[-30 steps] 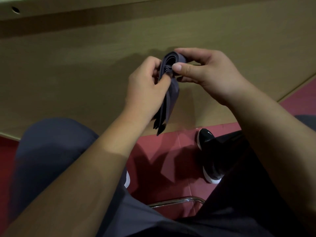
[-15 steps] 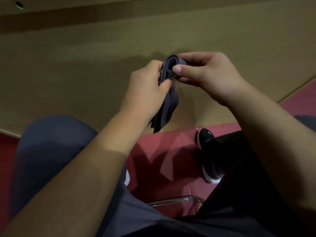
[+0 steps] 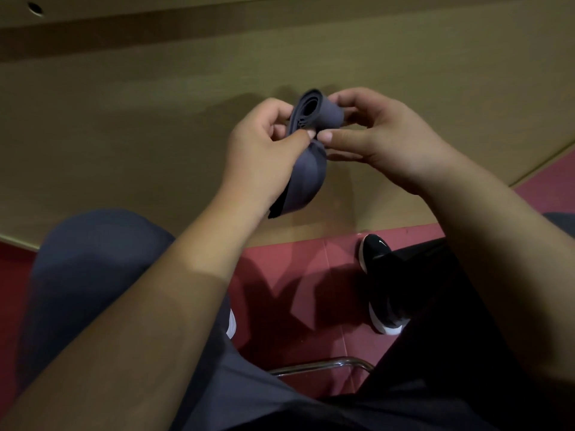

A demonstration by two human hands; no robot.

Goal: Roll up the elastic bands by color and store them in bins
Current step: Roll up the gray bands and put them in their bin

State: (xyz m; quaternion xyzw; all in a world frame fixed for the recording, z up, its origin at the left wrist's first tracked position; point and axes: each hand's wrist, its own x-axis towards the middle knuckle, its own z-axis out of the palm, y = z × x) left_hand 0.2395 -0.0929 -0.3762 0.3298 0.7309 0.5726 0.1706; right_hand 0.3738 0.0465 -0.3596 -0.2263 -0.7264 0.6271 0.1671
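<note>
A grey-purple elastic band (image 3: 306, 178) is held in the air in front of a wooden panel. Its upper part is wound into a coil (image 3: 314, 112); a short loose tail hangs down below my hands. My left hand (image 3: 258, 154) pinches the band just under the coil with thumb and fingers. My right hand (image 3: 382, 138) grips the coil from the right, its thumb pressed beside the left thumb. No bins are in view.
A tan wooden panel (image 3: 124, 119) fills the upper half of the view. Below it lies red floor (image 3: 298, 275) with a black shoe (image 3: 378, 259). My knees, in dark trousers, frame the floor, and a chrome chair bar (image 3: 323, 365) runs beneath.
The coil has grown and turned so its rolled end faces up. The hanging tail has become shorter. Both hands have shifted slightly lower in view.
</note>
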